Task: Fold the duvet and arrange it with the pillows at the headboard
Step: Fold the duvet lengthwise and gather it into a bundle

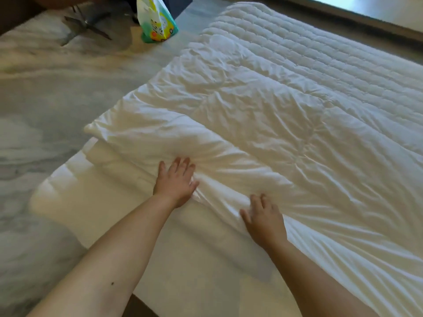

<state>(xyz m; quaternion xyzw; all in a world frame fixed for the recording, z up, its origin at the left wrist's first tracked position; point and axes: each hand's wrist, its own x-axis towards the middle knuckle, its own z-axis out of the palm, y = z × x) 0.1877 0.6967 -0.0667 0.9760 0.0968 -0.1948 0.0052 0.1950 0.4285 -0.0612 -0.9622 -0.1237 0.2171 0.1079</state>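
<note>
White duvet (263, 106) spread rumpled across bed (96, 197), far edge cut off at right. Left hand (175, 183) flat, fingers straight, pressing near duvet edge. Right hand (263, 219) beside it, fingers spread on same edge. Bag (155, 21) on floor (45, 99), top cropped, print blurred, unreadable. Pillows, headboard out of view.

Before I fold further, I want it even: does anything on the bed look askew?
Yes. The duvet lies crooked and creased; its near-left corner juts past the mattress edge. Both hands, left and right, rest on its near edge.
</note>
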